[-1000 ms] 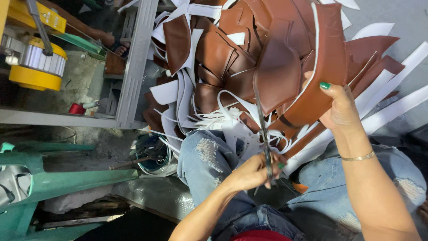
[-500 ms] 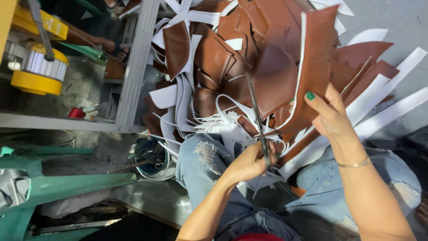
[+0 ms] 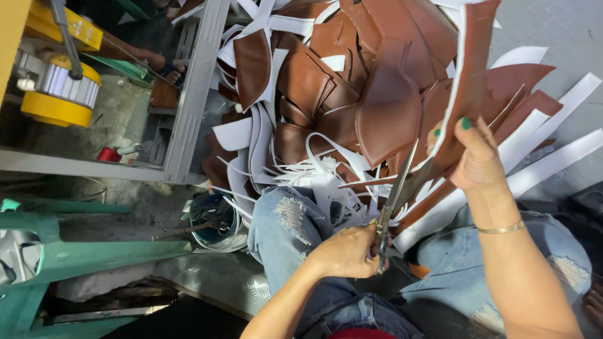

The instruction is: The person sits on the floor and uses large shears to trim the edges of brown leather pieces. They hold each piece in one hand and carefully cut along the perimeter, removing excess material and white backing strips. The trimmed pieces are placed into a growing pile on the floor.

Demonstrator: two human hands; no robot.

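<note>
The left hand (image 3: 345, 251) is clenched around the handles of a pair of scissors (image 3: 394, 201), low in the middle of the view above the person's knee in torn blue jeans (image 3: 282, 220). The blades run up and to the right from that grip, slightly parted, and their tips meet the lower edge of a brown leather piece (image 3: 468, 81). The right hand (image 3: 480, 160) grasps that piece from the right side, thumb in front and fingers with green nails wrapped over its edge, holding it upright so its white backing shows along the left rim. A thin gold bracelet (image 3: 500, 228) sits on the right wrist.

Just behind the scissors and the held piece lies a heap of brown leather pieces (image 3: 352, 81), curved and overlapping, mixed with white strips (image 3: 553, 157) that fan out to the right and curl down over the jeans. To the left of the heap a grey metal frame (image 3: 195, 94) runs up and down the view. Further left stands a yellow machine (image 3: 56, 88) with a red spool (image 3: 108, 154) below it. A green machine body (image 3: 75, 251) fills the lower left corner, and a small round tub (image 3: 217, 223) sits near the left knee.
</note>
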